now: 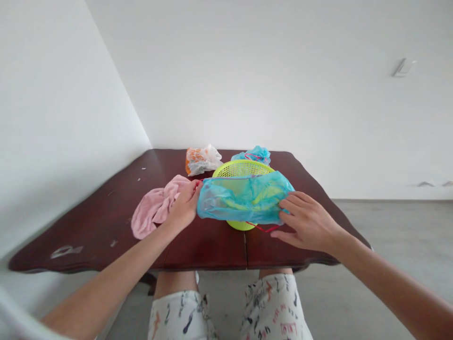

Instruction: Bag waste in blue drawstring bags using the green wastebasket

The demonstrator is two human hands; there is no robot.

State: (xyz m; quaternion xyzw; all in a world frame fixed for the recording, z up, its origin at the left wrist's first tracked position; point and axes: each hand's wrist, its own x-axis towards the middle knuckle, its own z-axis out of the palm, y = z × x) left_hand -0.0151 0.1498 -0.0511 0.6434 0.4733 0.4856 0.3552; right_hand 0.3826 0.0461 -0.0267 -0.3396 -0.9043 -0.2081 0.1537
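Note:
A thin, see-through blue plastic bag [244,198] with a red drawstring is stretched sideways between my hands, in front of a yellow-green plastic basket [244,166]. My left hand [186,203] pinches the bag's left end, where the red string shows. At the other end, my right hand [306,222] has its fingers spread against the bag, the thumb apart below; a loop of red string hangs beside it. Behind my left hand lies a crumpled pink cloth [155,208]. The bag hides much of the basket's front.
A dark red-brown table [208,248] with a wavy edge stands against white walls. Toward its back lie a crumpled white and orange plastic bag [203,159] and another blue bag [258,153] with red string. Small pale scraps dot the left side. My legs are under the near edge.

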